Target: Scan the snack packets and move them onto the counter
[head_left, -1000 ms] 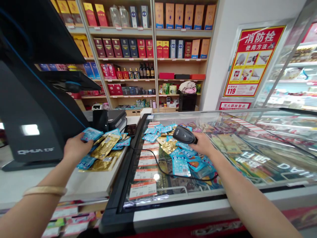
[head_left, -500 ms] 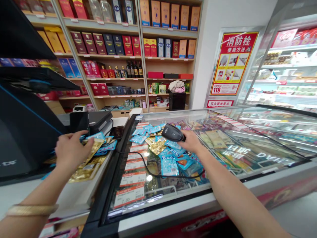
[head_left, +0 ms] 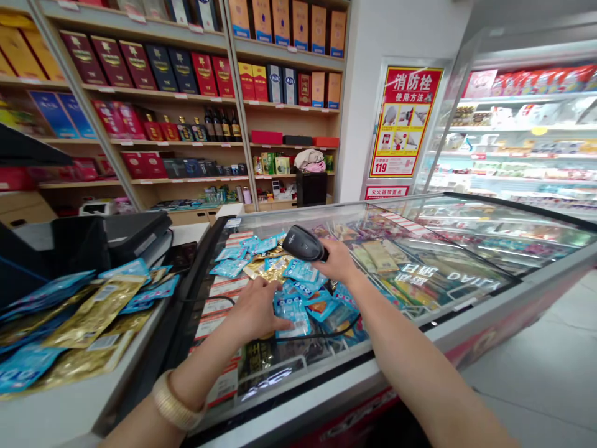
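My right hand [head_left: 336, 260] grips a black barcode scanner [head_left: 304, 244], its head pointing left over the freezer's glass top. Beneath it lies a loose heap of blue snack packets [head_left: 293, 312] mixed with gold packets [head_left: 276, 267]. My left hand [head_left: 257, 310], with a gold bangle [head_left: 175, 401] on the wrist, reaches over the near left side of this heap. Its thumb and fingers are apart, around the edge of a blue packet, and nothing appears held. The scanner's black cable [head_left: 321, 336] runs across the glass, partly behind the left hand.
On the white counter [head_left: 69, 417] at left lies another pile of blue and gold packets [head_left: 100, 311]. Behind it sits a black checkout machine [head_left: 135, 233]. The chest freezer [head_left: 448, 336] stretches right. Shelves of boxed bottles [head_left: 181, 96] line the back wall.
My left hand has moved right, from the counter's packet pile to the heap on the freezer glass. The camera view has turned right. The scanner stays in my right hand.
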A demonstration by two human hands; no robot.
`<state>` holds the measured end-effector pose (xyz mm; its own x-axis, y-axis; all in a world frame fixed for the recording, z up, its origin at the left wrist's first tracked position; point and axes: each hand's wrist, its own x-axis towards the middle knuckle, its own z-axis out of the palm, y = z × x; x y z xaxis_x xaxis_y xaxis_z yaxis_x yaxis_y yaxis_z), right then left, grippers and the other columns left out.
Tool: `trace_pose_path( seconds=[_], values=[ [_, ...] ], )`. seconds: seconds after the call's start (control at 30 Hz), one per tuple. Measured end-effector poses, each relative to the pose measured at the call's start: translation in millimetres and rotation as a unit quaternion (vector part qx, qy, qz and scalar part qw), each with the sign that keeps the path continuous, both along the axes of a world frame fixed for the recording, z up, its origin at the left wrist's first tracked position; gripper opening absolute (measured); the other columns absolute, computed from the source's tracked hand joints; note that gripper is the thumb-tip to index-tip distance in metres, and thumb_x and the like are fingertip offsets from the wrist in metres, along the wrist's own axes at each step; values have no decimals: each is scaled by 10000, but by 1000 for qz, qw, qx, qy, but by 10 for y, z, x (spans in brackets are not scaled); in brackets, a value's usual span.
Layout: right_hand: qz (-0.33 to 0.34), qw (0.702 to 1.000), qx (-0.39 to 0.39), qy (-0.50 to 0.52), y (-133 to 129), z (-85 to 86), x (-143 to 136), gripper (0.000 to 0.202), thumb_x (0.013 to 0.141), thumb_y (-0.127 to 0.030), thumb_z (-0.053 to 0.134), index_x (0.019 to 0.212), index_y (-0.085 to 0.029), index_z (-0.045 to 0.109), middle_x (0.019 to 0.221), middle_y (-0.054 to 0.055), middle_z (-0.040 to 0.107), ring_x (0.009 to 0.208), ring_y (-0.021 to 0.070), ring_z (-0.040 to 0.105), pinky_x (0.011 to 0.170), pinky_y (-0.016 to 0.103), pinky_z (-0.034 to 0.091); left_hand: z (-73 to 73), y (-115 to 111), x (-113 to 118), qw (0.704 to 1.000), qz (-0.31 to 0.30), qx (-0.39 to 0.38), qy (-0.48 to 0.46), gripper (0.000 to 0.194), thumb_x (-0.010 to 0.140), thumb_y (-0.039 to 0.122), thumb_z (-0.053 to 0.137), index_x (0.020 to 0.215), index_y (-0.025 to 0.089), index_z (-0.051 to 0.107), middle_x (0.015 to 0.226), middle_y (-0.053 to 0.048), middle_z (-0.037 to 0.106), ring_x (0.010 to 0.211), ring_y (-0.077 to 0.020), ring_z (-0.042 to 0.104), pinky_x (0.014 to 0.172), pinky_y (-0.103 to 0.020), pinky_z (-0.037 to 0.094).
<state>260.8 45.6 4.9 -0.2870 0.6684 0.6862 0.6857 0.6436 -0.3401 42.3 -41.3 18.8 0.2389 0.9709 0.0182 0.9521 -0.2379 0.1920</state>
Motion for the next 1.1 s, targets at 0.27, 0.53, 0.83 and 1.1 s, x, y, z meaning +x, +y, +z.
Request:
trace_pose_path(
  seconds=[0.27, 0.53, 0.83, 1.1],
  values=[
    [5, 1000, -17, -5, -5, 3, -23, 367, 685, -262, 682, 1051, -233, 676, 964, 52, 741, 863, 243, 686, 762, 301, 498, -80, 62, -125, 988, 20, 4, -153, 528, 475, 374, 797, 935, 205, 599, 902, -62, 663, 858, -267, 629, 751, -346, 469],
    [30, 999, 8, -11, -51, 31, -37, 379, 714, -295, 646, 1085, -220, 656, 976, 69, 737, 887, 243, 687, 773, 295, 493, 41, 92, -360, 847, 99, 16, -522, 485, 540, 423, 778, 939, 202, 612, 761, -21, 689, 633, -192, 617, 521, -282, 465],
    [82, 996, 15, -30, -155, 58, -143, 240, 734, -339, 641, 931, -203, 667, 883, 71, 730, 829, 225, 683, 732, 280, 483, 57, 179, -409, 642, 186, 35, -743, 386, 487, 166, 781, 829, 162, 602, 796, -18, 679, 716, -160, 660, 695, -328, 590],
    [102, 991, -1, -87, -184, 45, -202, 184, 743, -340, 674, 882, -221, 653, 843, 49, 723, 838, 225, 689, 737, 266, 467, 32, 194, -391, 633, 188, 55, -749, 340, 519, 171, 747, 823, 166, 594, 830, -17, 669, 740, -153, 656, 720, -349, 600]
  ],
)
